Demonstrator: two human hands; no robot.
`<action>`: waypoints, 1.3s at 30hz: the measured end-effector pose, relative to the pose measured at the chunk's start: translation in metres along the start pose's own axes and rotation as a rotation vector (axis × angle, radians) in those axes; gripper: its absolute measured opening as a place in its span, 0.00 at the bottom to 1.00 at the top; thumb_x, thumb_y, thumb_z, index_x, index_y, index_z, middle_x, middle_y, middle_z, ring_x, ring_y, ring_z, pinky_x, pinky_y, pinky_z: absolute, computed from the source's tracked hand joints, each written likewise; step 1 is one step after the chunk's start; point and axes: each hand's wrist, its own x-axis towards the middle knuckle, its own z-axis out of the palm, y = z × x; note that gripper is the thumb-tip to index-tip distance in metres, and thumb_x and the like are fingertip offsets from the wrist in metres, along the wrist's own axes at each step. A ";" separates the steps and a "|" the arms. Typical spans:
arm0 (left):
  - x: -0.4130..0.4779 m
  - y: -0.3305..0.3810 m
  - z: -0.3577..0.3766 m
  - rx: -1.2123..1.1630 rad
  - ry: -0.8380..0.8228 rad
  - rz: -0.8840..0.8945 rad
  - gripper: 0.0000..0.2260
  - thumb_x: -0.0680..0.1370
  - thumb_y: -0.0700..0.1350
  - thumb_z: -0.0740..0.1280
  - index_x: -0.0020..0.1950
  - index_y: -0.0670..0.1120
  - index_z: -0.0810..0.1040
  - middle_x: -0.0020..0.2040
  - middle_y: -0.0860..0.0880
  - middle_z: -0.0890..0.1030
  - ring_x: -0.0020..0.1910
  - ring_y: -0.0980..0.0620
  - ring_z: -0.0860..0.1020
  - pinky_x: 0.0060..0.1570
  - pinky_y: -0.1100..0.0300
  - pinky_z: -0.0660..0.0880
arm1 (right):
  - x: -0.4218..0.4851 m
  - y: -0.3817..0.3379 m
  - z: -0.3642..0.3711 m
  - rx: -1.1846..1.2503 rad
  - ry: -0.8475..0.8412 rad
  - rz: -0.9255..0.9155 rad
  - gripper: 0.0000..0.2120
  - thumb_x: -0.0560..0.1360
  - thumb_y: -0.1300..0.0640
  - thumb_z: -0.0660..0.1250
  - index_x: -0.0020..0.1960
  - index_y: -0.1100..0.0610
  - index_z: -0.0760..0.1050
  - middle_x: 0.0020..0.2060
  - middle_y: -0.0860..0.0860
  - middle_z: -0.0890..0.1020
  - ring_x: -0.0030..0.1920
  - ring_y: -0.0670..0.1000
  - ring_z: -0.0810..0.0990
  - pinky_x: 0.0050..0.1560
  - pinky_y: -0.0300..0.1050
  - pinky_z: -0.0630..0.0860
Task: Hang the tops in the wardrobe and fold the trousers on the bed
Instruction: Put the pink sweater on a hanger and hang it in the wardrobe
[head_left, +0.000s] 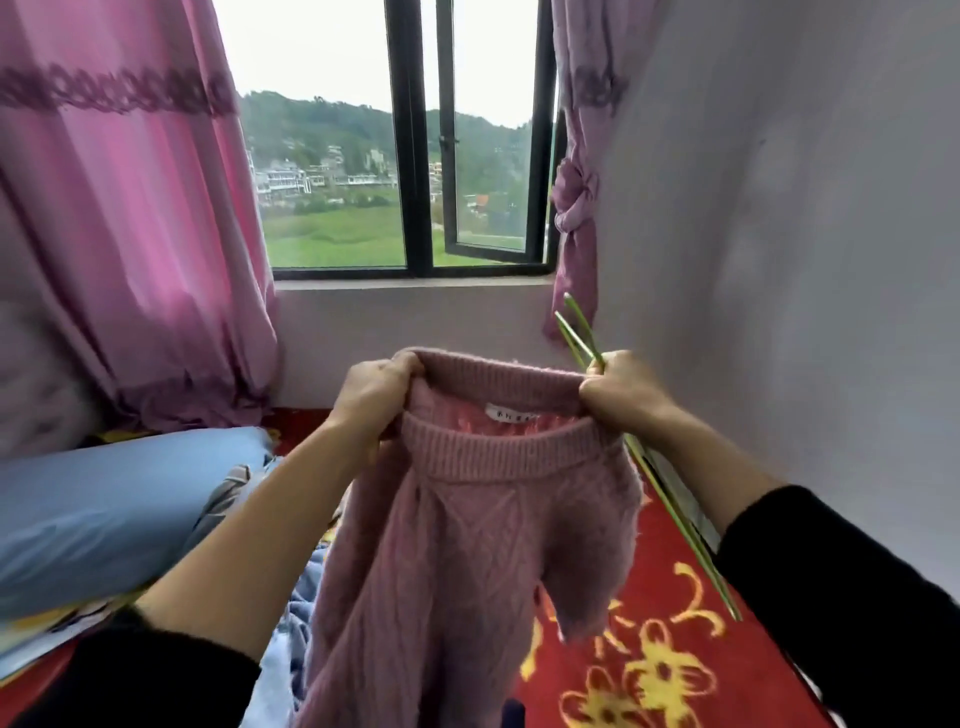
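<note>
My left hand (376, 397) grips the pink sweater (467, 535) by its collar at 9 o'clock. My right hand (626, 397), at 3 o'clock, pinches the collar together with a green hanger (691, 543). The sweater hangs over the red flowered bed (660, 670).

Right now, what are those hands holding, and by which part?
The left hand and right hand each grip the pink sweater by its collar, one at each side. The right hand also holds a green hanger, partway along it.
</note>
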 end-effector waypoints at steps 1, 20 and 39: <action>0.002 -0.017 0.000 0.050 0.005 -0.047 0.09 0.76 0.45 0.65 0.37 0.44 0.78 0.31 0.46 0.74 0.27 0.50 0.70 0.29 0.61 0.67 | -0.003 0.011 0.014 -0.009 -0.044 0.032 0.12 0.68 0.67 0.62 0.28 0.56 0.67 0.26 0.52 0.71 0.29 0.51 0.69 0.26 0.44 0.61; 0.008 -0.112 0.003 0.174 -0.055 -0.072 0.10 0.78 0.43 0.64 0.48 0.38 0.81 0.39 0.45 0.80 0.39 0.50 0.77 0.44 0.54 0.75 | -0.011 -0.045 0.038 1.115 0.098 -0.084 0.21 0.79 0.45 0.62 0.37 0.59 0.78 0.19 0.48 0.67 0.19 0.44 0.62 0.21 0.35 0.58; -0.002 -0.107 -0.013 -0.016 -0.044 -0.171 0.07 0.79 0.40 0.64 0.46 0.43 0.81 0.37 0.45 0.81 0.28 0.56 0.79 0.26 0.65 0.75 | -0.007 -0.005 0.114 1.057 0.195 0.039 0.22 0.75 0.57 0.69 0.23 0.55 0.72 0.18 0.50 0.68 0.18 0.45 0.62 0.21 0.36 0.58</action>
